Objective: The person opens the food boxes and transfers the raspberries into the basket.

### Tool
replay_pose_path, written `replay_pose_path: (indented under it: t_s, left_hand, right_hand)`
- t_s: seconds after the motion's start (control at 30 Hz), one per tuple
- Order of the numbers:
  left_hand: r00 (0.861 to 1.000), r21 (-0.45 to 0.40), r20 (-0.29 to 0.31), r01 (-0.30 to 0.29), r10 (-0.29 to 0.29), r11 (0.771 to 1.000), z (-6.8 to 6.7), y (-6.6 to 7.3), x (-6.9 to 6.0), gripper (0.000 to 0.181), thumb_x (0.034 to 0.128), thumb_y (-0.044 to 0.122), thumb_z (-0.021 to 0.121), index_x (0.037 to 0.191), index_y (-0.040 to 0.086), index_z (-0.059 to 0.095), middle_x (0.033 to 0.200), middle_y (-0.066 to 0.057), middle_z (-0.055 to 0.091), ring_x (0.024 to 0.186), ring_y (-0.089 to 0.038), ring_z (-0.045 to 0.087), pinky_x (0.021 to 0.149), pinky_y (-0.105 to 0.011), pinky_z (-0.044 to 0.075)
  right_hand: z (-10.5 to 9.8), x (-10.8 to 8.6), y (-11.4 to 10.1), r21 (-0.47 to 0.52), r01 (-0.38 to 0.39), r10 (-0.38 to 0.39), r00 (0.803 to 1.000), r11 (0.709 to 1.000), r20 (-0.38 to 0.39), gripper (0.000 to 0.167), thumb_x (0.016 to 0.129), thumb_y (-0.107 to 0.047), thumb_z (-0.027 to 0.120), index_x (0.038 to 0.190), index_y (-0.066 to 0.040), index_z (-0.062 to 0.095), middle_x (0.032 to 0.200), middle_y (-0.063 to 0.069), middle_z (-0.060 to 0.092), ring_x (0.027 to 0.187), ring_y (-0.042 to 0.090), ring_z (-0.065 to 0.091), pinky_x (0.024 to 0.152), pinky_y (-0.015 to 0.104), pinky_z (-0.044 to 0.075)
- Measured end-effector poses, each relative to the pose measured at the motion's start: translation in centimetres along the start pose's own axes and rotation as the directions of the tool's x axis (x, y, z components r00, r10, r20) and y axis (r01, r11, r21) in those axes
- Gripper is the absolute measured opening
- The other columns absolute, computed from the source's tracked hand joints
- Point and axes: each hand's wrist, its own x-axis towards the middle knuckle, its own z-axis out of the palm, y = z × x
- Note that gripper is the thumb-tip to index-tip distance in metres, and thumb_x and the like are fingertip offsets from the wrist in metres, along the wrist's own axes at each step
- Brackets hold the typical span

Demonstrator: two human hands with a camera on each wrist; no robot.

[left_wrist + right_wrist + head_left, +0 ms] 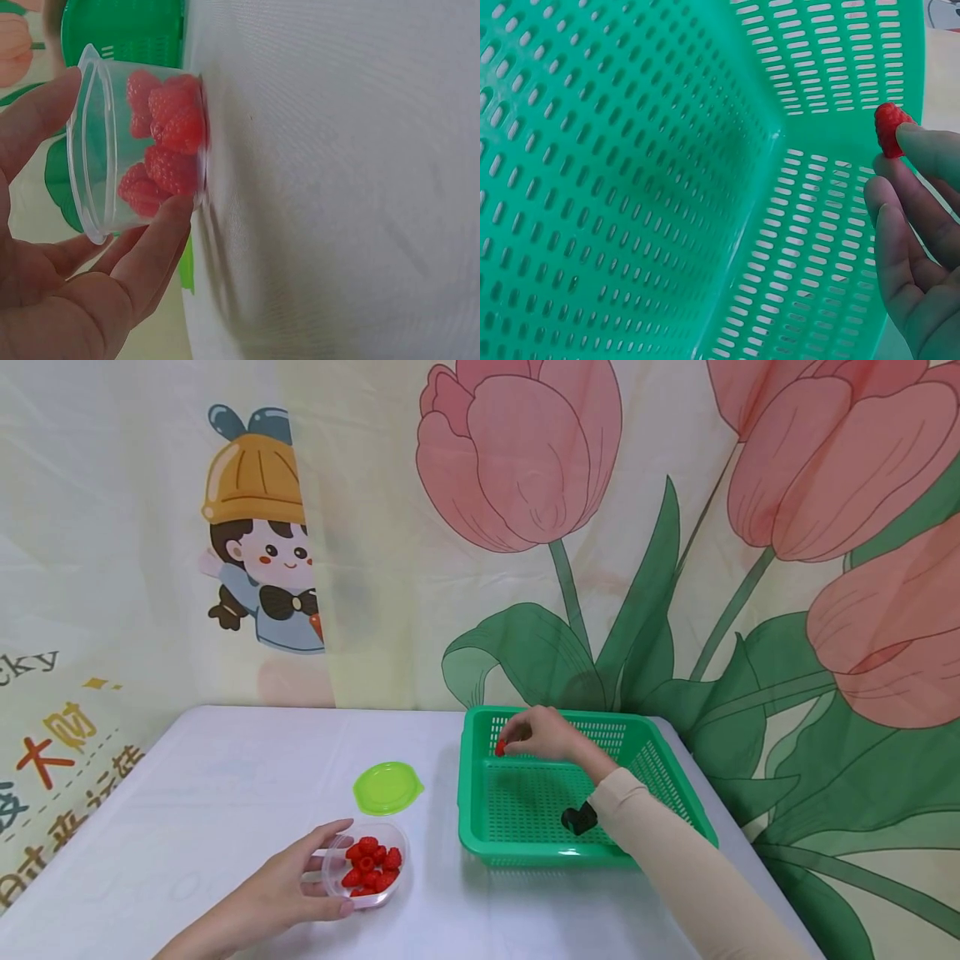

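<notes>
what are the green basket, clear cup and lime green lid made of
Green basket: seems moulded plastic, glossy, from its slotted walls and rim highlight. Clear cup: looks like thin, smooth plastic; the raspberries show through its wall. Lime green lid: probably smooth plastic, evenly coloured, though silicone is possible.

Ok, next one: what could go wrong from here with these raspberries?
The right hand pinches one raspberry by its end, so it might slip from the fingers or get squashed. The left hand holds the clear cup, which stands uncovered, the green lid lying apart on the table; a nudge could spill the other raspberries.
</notes>
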Motion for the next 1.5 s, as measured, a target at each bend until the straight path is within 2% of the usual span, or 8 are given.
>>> replay_pose_path:
  t_s: [0.13,0.4,0.63,1.27,1.5]
  left_hand:
    - [1.000,0.003,0.007,0.007,-0.007,1.000,-0.1,-0.1,0.1,0.103,0.0859,0.019,0.090,0.166,0.007,0.027,0.158,-0.029,0.043,0.126,-0.041,0.062,0.090,-0.035,0.064]
    - [1.000,-0.010,0.008,-0.006,0.006,1.000,0.0,-0.2,0.0,0.102,0.0861,0.017,0.090,0.166,0.006,0.027,0.158,-0.030,0.042,0.125,-0.039,0.063,0.090,-0.034,0.064]
    - [1.000,0.012,0.001,-0.016,0.015,1.000,0.0,-0.1,0.0,0.102,0.0849,0.019,0.091,0.165,0.005,0.029,0.156,-0.030,0.045,0.130,-0.043,0.059,0.092,-0.037,0.063]
    - [1.000,0.017,-0.002,-0.005,0.005,1.000,0.1,0.3,0.0,0.102,0.0842,0.019,0.092,0.165,0.005,0.030,0.156,-0.029,0.045,0.129,-0.043,0.060,0.092,-0.036,0.063]
    - [1.000,0.018,-0.003,-0.005,0.005,1.000,0.1,0.2,0.0,0.103,0.0838,0.019,0.092,0.164,0.005,0.030,0.156,-0.029,0.045,0.130,-0.044,0.060,0.092,-0.036,0.063]
  right_hand:
    - [0.3,0.2,0.3,-0.011,-0.002,0.003,1.000,1.000,0.021,0.014,0.100,-0.013,0.075,0.113,-0.011,0.080,0.099,-0.004,0.078,0.091,0.010,0.069,0.081,0.030,0.059]
    - [1.0,0.7,1.0,-0.027,0.007,-0.006,0.999,1.000,0.041,0.013,0.100,-0.013,0.075,0.112,-0.009,0.080,0.098,-0.004,0.078,0.090,0.009,0.069,0.082,0.030,0.059]
    - [1.8,1.1,1.4,-0.020,-0.001,0.002,0.999,1.000,0.047,0.014,0.100,-0.013,0.075,0.113,-0.010,0.079,0.102,-0.003,0.078,0.092,0.010,0.070,0.083,0.029,0.060]
    - [3.3,1.6,2.0,-0.064,-0.043,0.047,0.997,0.997,0.067,0.013,0.098,-0.010,0.076,0.111,-0.009,0.080,0.099,-0.002,0.077,0.091,0.013,0.067,0.086,0.034,0.060]
    - [3.7,1.7,1.9,-0.101,-0.047,0.059,0.991,0.994,0.118,0.012,0.098,-0.009,0.076,0.110,-0.008,0.080,0.099,-0.002,0.075,0.092,0.013,0.066,0.086,0.033,0.060]
